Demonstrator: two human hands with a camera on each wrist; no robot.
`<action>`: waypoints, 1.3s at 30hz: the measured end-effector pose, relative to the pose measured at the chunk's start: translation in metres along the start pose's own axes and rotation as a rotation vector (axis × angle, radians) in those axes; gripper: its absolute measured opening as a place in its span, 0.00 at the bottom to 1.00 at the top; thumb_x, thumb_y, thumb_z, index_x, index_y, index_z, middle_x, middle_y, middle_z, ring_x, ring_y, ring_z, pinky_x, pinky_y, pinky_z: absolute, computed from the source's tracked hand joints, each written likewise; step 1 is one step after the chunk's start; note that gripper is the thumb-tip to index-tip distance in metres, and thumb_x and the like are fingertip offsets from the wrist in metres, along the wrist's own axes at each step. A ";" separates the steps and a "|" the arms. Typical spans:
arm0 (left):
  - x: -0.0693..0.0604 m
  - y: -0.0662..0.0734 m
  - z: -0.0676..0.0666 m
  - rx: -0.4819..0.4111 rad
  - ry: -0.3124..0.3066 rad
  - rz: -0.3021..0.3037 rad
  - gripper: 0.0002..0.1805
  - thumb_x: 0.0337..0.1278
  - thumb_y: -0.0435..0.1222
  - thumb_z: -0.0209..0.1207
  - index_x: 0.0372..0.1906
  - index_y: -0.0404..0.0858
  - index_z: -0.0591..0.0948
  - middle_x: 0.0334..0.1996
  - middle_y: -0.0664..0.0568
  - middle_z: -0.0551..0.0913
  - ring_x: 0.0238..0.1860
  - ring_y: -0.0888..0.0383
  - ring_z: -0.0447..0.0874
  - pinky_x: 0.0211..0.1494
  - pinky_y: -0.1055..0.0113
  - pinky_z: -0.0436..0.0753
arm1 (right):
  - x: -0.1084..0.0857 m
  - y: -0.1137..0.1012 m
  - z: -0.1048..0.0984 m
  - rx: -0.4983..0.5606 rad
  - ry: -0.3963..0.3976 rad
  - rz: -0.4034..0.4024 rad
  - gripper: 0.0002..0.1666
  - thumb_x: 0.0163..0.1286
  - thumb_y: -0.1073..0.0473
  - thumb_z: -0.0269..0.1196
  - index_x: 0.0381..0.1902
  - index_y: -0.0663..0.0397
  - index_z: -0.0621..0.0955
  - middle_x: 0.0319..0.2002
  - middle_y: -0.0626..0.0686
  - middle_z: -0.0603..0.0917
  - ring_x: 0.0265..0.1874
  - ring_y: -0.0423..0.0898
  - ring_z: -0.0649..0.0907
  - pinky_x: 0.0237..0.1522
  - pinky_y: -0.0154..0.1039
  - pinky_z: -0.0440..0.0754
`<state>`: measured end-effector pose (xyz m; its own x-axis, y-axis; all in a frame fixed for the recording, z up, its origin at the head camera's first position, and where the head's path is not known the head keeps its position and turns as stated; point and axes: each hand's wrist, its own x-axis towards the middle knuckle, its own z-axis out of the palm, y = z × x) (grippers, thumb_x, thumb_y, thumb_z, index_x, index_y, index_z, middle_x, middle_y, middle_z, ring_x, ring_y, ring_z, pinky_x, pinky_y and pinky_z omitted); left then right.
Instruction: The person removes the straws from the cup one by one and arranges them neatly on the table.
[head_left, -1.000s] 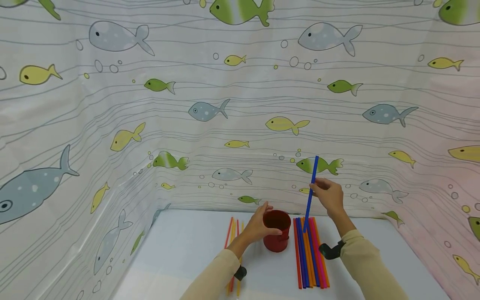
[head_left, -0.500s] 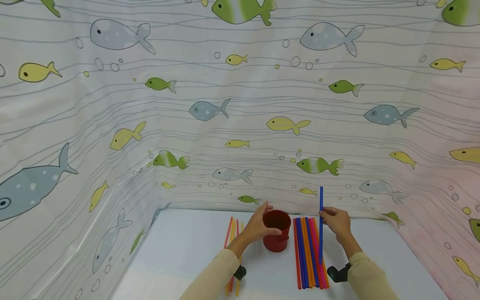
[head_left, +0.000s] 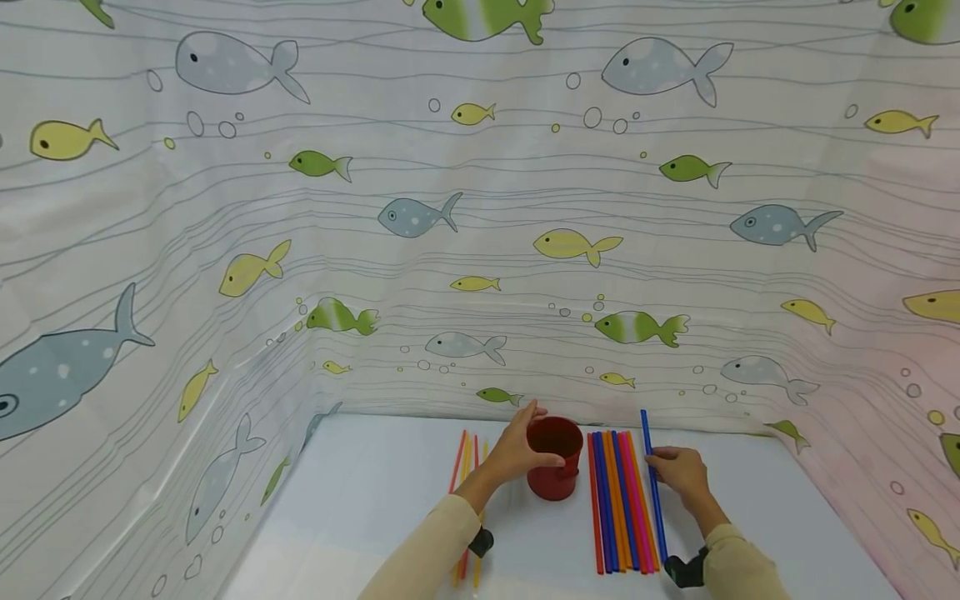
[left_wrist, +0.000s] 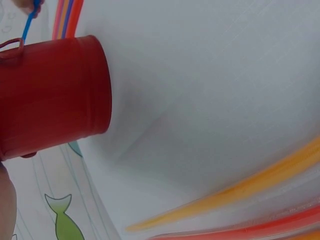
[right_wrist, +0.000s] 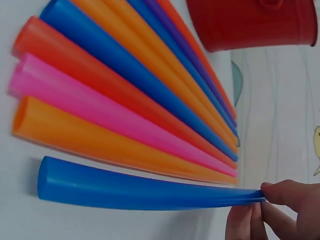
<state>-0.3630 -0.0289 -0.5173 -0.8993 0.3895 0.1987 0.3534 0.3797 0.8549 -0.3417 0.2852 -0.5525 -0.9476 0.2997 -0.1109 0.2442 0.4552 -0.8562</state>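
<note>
My left hand [head_left: 513, 452] holds a small red metal bucket [head_left: 551, 483] that stands upright, the thumb across its front and the fingers at its far left side. In the left wrist view the bucket [left_wrist: 55, 97] fills the left edge, and little of that hand shows. My right hand [head_left: 681, 471] pinches a wide blue straw [head_left: 657, 510] near its far end between thumb and fingers. In the right wrist view this blue straw [right_wrist: 140, 191] lies along the outer side of a row of straws, beside an orange straw [right_wrist: 115, 142], with a narrow gap between them.
A row of red, blue, orange and pink straws [head_left: 622, 508] lies right of the bucket on the white table [head_left: 337, 500]. Several thinner yellow and red sticks [head_left: 475, 454] lie to its left, partly under my left forearm. Fish-printed sheeting [head_left: 480, 208] stands behind and at both sides.
My right hand has come down and to the right with the blue straw, from above the row to beside its right edge. My left hand and the bucket have stayed in place.
</note>
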 end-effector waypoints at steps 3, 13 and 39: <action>0.000 0.001 0.000 0.006 0.000 -0.005 0.60 0.43 0.48 0.75 0.77 0.41 0.51 0.67 0.59 0.67 0.64 0.59 0.68 0.63 0.56 0.75 | 0.000 0.006 0.005 -0.009 -0.005 0.021 0.22 0.64 0.62 0.65 0.52 0.74 0.79 0.47 0.71 0.81 0.30 0.48 0.86 0.30 0.38 0.86; 0.001 0.002 0.000 0.014 -0.004 -0.010 0.61 0.42 0.49 0.76 0.77 0.39 0.51 0.68 0.58 0.67 0.65 0.59 0.67 0.65 0.55 0.73 | -0.001 0.013 0.010 -0.076 0.000 0.001 0.22 0.62 0.61 0.66 0.46 0.76 0.81 0.38 0.67 0.85 0.28 0.47 0.84 0.29 0.40 0.85; 0.002 0.000 -0.001 0.055 -0.003 -0.020 0.63 0.39 0.51 0.76 0.77 0.40 0.50 0.68 0.59 0.67 0.65 0.59 0.67 0.65 0.54 0.72 | -0.011 0.006 -0.001 -0.061 0.058 -0.125 0.23 0.66 0.57 0.64 0.49 0.74 0.81 0.38 0.65 0.86 0.28 0.52 0.86 0.26 0.38 0.85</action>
<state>-0.3653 -0.0288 -0.5167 -0.9054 0.3843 0.1804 0.3494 0.4332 0.8308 -0.3297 0.2855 -0.5562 -0.9582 0.2850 0.0256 0.1388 0.5412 -0.8293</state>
